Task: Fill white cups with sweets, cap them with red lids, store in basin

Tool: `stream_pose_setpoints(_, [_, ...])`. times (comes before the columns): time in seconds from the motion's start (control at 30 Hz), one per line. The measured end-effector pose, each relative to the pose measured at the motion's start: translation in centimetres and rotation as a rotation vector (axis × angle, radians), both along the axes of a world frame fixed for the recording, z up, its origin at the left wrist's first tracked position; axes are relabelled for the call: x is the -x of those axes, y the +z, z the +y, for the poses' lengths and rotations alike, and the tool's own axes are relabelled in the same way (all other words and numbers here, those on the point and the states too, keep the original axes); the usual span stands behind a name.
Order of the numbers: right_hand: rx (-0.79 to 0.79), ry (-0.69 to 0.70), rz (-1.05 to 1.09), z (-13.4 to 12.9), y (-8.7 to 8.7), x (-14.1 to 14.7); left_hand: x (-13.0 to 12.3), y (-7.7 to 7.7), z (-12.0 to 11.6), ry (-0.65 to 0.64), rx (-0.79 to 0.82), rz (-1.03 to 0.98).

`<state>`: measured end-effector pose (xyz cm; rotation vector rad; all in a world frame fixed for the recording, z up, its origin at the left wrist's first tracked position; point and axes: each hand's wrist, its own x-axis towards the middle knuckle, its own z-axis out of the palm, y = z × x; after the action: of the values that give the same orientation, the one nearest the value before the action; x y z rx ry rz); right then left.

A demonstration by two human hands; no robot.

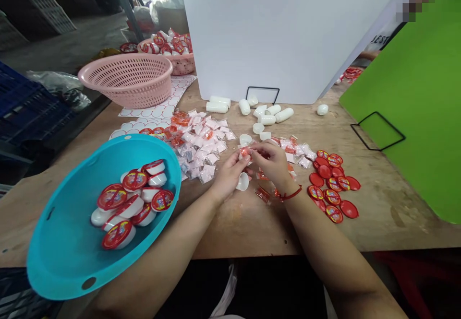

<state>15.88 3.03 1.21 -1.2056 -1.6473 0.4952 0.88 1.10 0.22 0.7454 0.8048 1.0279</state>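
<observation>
A small orange-red item (pixel 244 152), partly hidden, sits above the desk (pixel 237 223), held between thumb and fingers of the left hand (pixel 230 169). The right hand (pixel 271 161) reaches it with bent fingers, drawn in narrow; whether they grip it, I cannot tell. An open white cup (pixel 242 182) is just beside the left hand. Clear-wrapped sachets (pixel 205 141) lie leftward, red lids (pixel 333 183) rightward; a blue basin (pixel 68 208) holds lidded cups (pixel 133 199)
</observation>
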Motion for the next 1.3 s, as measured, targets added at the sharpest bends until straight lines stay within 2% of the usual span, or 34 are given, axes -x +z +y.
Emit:
stream_pose_setpoints(0.07, [-0.05, 0.057, -0.068, 0.0, 0.2, -0.5, -0.1, -0.2, 0.0, 0.033, -0.014, 0.033])
stream_pose_setpoints(0.13, [-0.092, 0.191, -0.149, 0.0, 0.2, -0.9, -0.2, 0.0, 0.1, 0.105, -0.01, 0.053])
stream_pose_setpoints(0.23, [-0.072, 0.379, -0.22, 0.1, 0.0, -1.0, -0.1, 0.5, 0.2, 0.206, 0.006, 0.056])
stream_pose_setpoints(0.33, [-0.036, 0.411, -0.204, -0.2, 0.7, -0.9, 0.0, 1.0, 0.2, 0.22, 0.009, 0.076])
stream_pose_setpoints(0.4, [0.036, 0.345, -0.136, -0.6, 2.0, -1.8, 0.1, 1.1, 0.2, 0.204, 0.032, 0.096])
stream_pose_setpoints(0.47, [0.167, 0.171, -0.108, -1.2, 3.8, -4.2, 0.3, 1.1, 0.2, 0.175, 0.064, 0.109])
stream_pose_setpoints(0.53, [0.334, -0.092, -0.227, -1.6, 5.4, -8.0, 0.4, 1.1, 0.1, 0.145, 0.078, 0.116])
stream_pose_setpoints(0.6, [0.512, -0.359, -0.498, -1.8, 6.0, -12.3, 0.4, 1.2, -0.1, 0.12, 0.073, 0.122])
stream_pose_setpoints(0.67, [0.689, -0.505, -0.731, -1.5, 5.4, -16.0, 0.3, 1.2, -0.4, 0.077, 0.068, 0.127])
stream_pose_setpoints(0.73, [0.774, -0.498, -0.79, -1.0, 4.1, -18.3, 0.2, 1.2, -0.6, 0.023, 0.073, 0.127])
stream_pose_setpoints(0.83, [0.761, -0.455, -0.765, -0.3, 2.2, -19.5, 0.1, 1.1, -0.9, -0.048, 0.085, 0.124])
stream_pose_setpoints(0.9, [0.751, -0.468, -0.766, 0.0, 1.8, -19.5, 0.2, 1.1, -1.0, -0.08, 0.088, 0.12])
stream_pose_setpoints(0.97, [0.759, -0.482, -0.779, 0.0, 2.3, -19.3, 0.3, 1.2, -1.2, -0.094, 0.093, 0.116])
stream_pose_setpoints(1.07, [0.713, -0.574, -0.842, -0.4, 4.2, -18.1, 0.4, 1.3, -1.2, -0.095, 0.1, 0.125])
stream_pose_setpoints(1.13, [0.586, -0.602, -0.785, -1.0, 5.6, -16.1, 0.5, 1.2, -1.2, -0.109, 0.086, 0.136])
stream_pose_setpoints(1.2, [0.433, -0.447, -0.504, -1.6, 6.6, -12.9, 0.5, 1.1, -1.2, -0.125, 0.058, 0.136])
stream_pose_setpoints(1.27, [0.347, -0.141, -0.078, -2.2, 7.0, -8.8, 0.4, 1.2, -1.2, -0.132, 0.016, 0.136])
stream_pose_setpoints(1.3, [0.365, 0.004, 0.072, -2.3, 6.9, -6.7, 0.3, 1.2, -1.2, -0.126, -0.006, 0.138])
